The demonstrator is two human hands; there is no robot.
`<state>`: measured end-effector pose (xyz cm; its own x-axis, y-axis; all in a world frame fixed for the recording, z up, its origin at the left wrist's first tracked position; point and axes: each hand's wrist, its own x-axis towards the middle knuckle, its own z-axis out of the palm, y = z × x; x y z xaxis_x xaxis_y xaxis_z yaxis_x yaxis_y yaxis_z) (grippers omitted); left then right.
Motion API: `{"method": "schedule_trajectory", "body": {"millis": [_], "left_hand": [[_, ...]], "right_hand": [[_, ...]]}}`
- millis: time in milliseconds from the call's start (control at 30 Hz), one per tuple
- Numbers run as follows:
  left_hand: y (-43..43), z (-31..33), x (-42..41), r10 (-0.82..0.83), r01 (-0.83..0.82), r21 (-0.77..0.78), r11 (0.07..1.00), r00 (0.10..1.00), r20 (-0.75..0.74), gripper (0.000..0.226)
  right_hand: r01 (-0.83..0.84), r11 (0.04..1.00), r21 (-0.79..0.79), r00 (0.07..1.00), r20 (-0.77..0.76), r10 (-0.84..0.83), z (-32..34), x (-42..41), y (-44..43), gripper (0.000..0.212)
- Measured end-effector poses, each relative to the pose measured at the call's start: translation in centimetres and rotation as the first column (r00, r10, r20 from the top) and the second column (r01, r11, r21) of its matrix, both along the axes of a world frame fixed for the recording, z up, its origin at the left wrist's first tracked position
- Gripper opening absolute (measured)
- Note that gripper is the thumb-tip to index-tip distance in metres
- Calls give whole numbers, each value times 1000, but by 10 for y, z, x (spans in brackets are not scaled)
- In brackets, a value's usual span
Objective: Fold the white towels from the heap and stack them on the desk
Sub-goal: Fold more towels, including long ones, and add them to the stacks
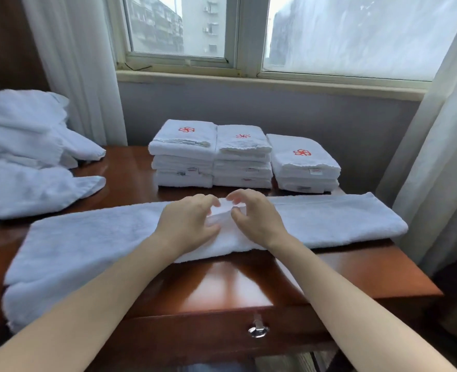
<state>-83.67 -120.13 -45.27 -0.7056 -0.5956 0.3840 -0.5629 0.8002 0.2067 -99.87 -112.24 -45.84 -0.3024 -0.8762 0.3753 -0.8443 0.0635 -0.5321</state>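
Note:
A long white towel (87,237), folded lengthwise into a strip, lies across the wooden desk (249,280) from left to right. My left hand (189,224) and my right hand (254,218) sit side by side on the middle of the strip, fingers curled and pinching a raised fold of cloth between them. Behind the strip stand three stacks of folded white towels with red emblems: a left stack (183,154), a middle stack (242,157) and a lower right stack (304,165). A heap of loose white towels (26,157) lies at the desk's left.
White curtains (442,157) hang at both sides of a window (249,36) behind the desk. A drawer with a metal knob (258,330) is in the desk's front. The towel strip's left end droops over the front left edge of the desk.

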Motion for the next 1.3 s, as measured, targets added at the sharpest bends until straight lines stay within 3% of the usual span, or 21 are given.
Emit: {"method": "schedule_trajectory", "body": {"millis": [300, 467, 633, 833, 1000, 1067, 1167, 1300], "left_hand": [[18, -5, 128, 216, -219, -18, 976, 971, -100, 39], [25, -6, 178, 328, -326, 37, 945, 942, -64, 32], [22, -2, 210, 445, -443, 66, 894, 895, -30, 35], [-9, 23, 212, 522, -521, 33, 853, 851, -64, 17], [-43, 30, 203, 587, -595, -38, 803, 800, -126, 22], [-56, 25, 202, 608, -614, -26, 789, 786, -111, 30], [-68, 9, 201, 642, -642, 18, 767, 767, -9, 45], [-70, -16, 199, 694, -691, 91, 717, 720, -4, 58]], "right_hand": [[-356, 933, -53, 933, 33, 357, 2, 87, -16, 34], [-476, 879, -10, 877, -79, 474, 2, 127, -21, 30], [-423, 906, 1, 878, -247, 410, -1, 142, -30, 32], [-287, 955, -73, 957, 15, 288, 7, 140, -48, 18], [-141, 977, -162, 990, -7, 142, 16, 143, -78, 20], [-84, 988, -129, 993, -88, 73, 14, 143, -91, 24], [-73, 996, 48, 979, -186, 80, 1, 143, -104, 29], [-82, 992, 94, 978, -184, 98, -14, 145, -108, 25]]}}
